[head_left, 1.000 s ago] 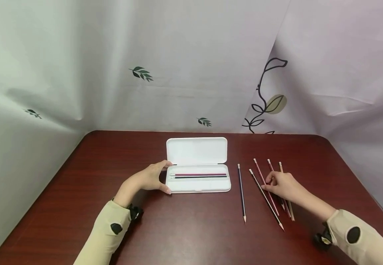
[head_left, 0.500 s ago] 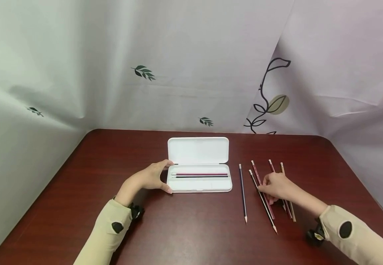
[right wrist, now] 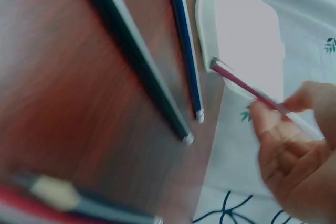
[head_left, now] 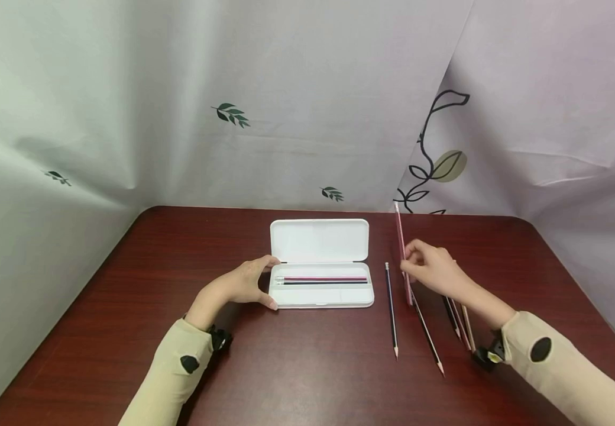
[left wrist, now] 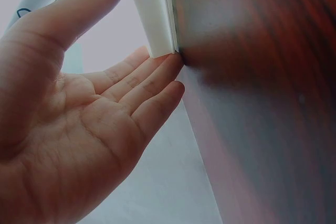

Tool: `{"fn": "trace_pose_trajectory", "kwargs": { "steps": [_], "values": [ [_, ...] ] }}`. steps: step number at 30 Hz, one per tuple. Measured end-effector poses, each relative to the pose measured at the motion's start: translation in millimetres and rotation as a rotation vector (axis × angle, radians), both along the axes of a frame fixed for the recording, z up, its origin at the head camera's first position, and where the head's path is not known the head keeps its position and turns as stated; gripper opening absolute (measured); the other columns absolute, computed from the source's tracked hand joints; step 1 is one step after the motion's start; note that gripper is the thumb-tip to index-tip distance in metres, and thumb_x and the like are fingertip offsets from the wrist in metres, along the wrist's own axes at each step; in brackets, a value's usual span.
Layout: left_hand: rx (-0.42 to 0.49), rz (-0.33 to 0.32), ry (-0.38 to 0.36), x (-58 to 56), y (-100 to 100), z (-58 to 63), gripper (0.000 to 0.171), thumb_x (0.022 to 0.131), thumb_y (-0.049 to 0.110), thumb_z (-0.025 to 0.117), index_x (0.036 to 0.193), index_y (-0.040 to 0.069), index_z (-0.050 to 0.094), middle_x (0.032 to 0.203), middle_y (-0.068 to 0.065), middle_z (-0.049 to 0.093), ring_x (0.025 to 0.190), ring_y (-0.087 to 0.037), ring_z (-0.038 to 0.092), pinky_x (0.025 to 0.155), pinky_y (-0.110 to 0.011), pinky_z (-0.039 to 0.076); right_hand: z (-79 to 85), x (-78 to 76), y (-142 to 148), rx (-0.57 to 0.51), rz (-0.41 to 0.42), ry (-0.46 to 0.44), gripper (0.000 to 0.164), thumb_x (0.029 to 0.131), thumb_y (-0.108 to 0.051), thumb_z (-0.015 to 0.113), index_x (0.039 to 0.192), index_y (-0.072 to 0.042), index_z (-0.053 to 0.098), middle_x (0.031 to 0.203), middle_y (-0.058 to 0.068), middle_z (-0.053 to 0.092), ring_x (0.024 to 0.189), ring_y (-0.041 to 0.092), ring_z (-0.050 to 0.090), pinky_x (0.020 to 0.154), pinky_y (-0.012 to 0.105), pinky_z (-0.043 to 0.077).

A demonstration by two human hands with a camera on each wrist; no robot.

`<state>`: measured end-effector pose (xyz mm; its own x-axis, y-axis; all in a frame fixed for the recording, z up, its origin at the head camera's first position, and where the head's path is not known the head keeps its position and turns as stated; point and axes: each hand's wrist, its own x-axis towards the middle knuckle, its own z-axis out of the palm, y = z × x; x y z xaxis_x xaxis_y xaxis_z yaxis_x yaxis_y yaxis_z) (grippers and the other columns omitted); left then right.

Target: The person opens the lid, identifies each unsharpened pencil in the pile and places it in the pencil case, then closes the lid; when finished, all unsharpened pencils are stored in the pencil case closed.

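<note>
A white pencil case [head_left: 307, 299] stands with its lid [head_left: 319, 239] raised, and a few pencils [head_left: 323, 282] lie in its back part. My left hand [head_left: 240, 284] holds the case's left end, thumb at the front corner and fingers at the hinge side. In the left wrist view the fingers [left wrist: 155, 95] touch the case's edge. To the right, my right hand [head_left: 435, 269] pinches a red pencil [head_left: 400, 234] between thumb and fingertips, raised off the table and tilted. In the right wrist view, that red pencil [right wrist: 239, 81] points toward the case.
A dark blue pencil [head_left: 391, 313] lies just right of the case, with a black pencil [head_left: 429, 337] beside it. Several more pencils [head_left: 466, 328] lie below my right forearm, partly hidden. A patterned curtain [head_left: 286, 148] hangs behind the table's far edge [head_left: 206, 208].
My right hand has taken up the red pencil and moved up and left with it. The black pencil has shifted slightly left. My left hand stays at the case.
</note>
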<state>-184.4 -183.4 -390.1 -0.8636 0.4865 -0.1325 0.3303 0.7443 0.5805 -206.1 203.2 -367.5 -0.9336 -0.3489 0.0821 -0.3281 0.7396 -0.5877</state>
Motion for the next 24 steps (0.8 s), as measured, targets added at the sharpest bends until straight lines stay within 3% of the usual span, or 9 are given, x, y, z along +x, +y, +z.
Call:
{"fn": "trace_pose_trajectory", "kwargs": {
  "steps": [5,11,18,24],
  "values": [
    [0.002,-0.001,0.006,0.8,-1.3,-0.3,0.084,0.061,0.024,0.087,0.126,-0.004,0.042,0.129,-0.021,0.052,0.120,-0.032,0.051,0.101,-0.045,0.038,1.8,-10.3,-28.0,-0.150,0.054,0.144,0.013,0.088,-0.012,0.062,0.097,-0.006,0.054,0.077,0.003,0.067,0.068,0.017,0.065,0.055,0.022,0.046],
    [-0.012,0.005,-0.009,0.1,0.6,0.6,0.085,0.062,0.026,0.087,0.128,-0.003,0.041,0.131,-0.021,0.051,0.122,-0.031,0.050,0.102,-0.045,0.037,0.6,-22.4,-53.1,-0.216,0.087,0.185,0.015,0.089,-0.012,0.062,0.099,-0.004,0.055,0.085,0.007,0.068,0.076,0.018,0.065,0.065,0.028,0.050],
    [-0.032,0.013,-0.022,0.4,1.7,1.5,0.086,0.062,0.026,0.087,0.128,-0.002,0.041,0.131,-0.020,0.051,0.122,-0.031,0.050,0.102,-0.044,0.037,-11.4,-33.6,-66.2,-0.145,0.232,0.179,0.010,0.086,-0.014,0.066,0.094,-0.010,0.061,0.083,0.002,0.069,0.069,0.011,0.061,0.058,0.026,0.047],
    [-0.019,0.022,-0.024,1.9,-0.1,1.6,0.086,0.062,0.025,0.087,0.128,-0.002,0.040,0.131,-0.021,0.051,0.123,-0.030,0.049,0.103,-0.045,0.037,-16.5,-38.1,-77.5,-0.050,0.319,0.164,0.010,0.083,-0.014,0.067,0.093,-0.012,0.065,0.082,-0.004,0.068,0.076,0.009,0.062,0.063,0.027,0.049]
  ]
}}
